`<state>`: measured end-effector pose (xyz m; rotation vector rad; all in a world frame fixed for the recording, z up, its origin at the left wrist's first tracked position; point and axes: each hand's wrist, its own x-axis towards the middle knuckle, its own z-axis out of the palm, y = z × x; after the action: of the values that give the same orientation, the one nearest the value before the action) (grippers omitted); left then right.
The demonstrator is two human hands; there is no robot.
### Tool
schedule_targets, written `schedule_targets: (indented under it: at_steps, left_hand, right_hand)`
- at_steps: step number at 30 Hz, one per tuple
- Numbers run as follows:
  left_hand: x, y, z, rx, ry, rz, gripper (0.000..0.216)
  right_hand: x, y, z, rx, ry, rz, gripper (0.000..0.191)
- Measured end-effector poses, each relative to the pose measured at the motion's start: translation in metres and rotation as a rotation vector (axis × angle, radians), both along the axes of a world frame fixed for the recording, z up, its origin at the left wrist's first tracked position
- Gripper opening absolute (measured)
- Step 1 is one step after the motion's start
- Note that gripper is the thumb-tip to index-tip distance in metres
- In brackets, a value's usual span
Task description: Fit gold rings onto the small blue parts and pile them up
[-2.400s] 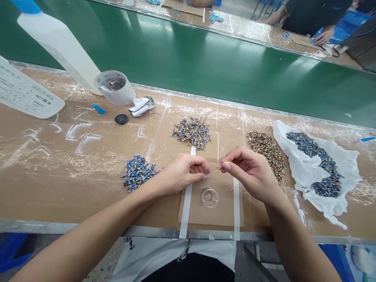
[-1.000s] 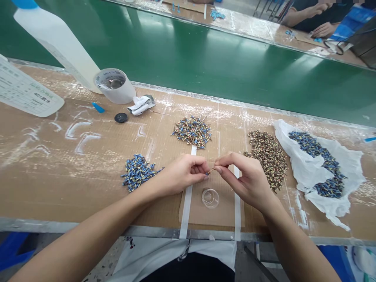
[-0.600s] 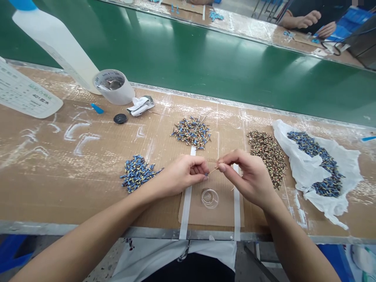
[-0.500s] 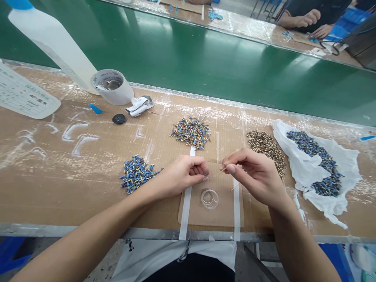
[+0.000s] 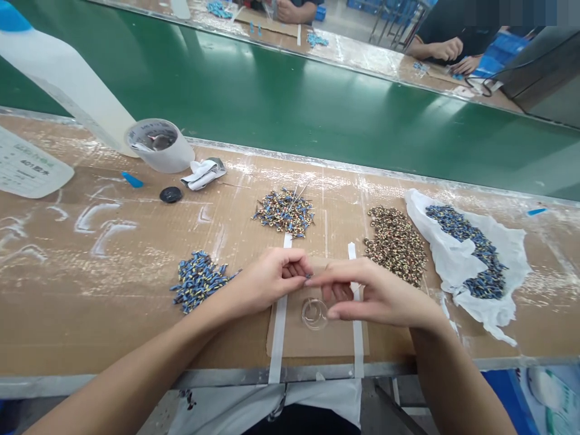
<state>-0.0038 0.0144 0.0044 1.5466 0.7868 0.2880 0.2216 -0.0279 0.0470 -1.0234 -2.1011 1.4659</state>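
My left hand [image 5: 267,283] is closed in a pinch on a small blue terminal [image 5: 308,276], just above a taped cardboard patch [image 5: 317,338]. My right hand [image 5: 380,297] reaches left across the patch. Its index fingertip meets the terminal and its thumb lies beside a small clear dish [image 5: 314,314]. The other fingers are curled under, and the thin stick does not show. A heap of blue terminals [image 5: 197,281] lies by my left wrist. A mixed blue-and-brass heap [image 5: 284,211] sits further back. Brass rings [image 5: 396,241] are piled to the right.
White plastic sheet [image 5: 453,266] with more blue terminals [image 5: 466,241] lies far right. Back left: tape roll [image 5: 158,145], large white bottle [image 5: 58,72], black cap [image 5: 171,194], crumpled wrapper [image 5: 203,172]. A green conveyor belt [image 5: 317,103] runs behind. Another person's hands [image 5: 446,49] work across it.
My right hand has dropped and stretched left, its index finger now touching the terminal; the stick seen between thumb and finger before is out of sight. The view has shifted slightly.
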Motion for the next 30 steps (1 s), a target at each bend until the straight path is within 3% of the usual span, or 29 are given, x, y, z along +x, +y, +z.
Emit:
schedule_targets:
  at_steps: [2, 5, 7, 11, 19, 30]
  left_hand:
    - [0.001, 0.000, 0.000, 0.017, 0.025, 0.015, 0.011]
    - [0.002, 0.001, 0.000, 0.023, 0.055, 0.037, 0.012]
    - [0.003, 0.001, 0.000, 0.012, 0.061, 0.041, 0.012]
    - [0.003, 0.002, -0.001, 0.002, 0.051, 0.044, 0.013]
    - [0.002, 0.001, -0.001, -0.003, 0.042, 0.051, 0.014]
    - [0.001, 0.001, 0.000, -0.016, 0.058, 0.057, 0.016]
  right_hand:
    - [0.018, 0.007, -0.002, 0.025, -0.040, -0.196, 0.032]
    - [0.052, 0.021, -0.014, 0.287, -0.268, -0.723, 0.021]
    - [0.072, 0.030, -0.024, 0.433, -0.466, -0.910, 0.016]
    - [0.084, 0.038, -0.040, 0.433, -0.578, -0.849, 0.015]
    - [0.065, 0.041, -0.046, 0.536, -0.670, -0.753, 0.023]
    - [0.042, 0.036, -0.040, 0.434, -0.472, -0.520, 0.018]
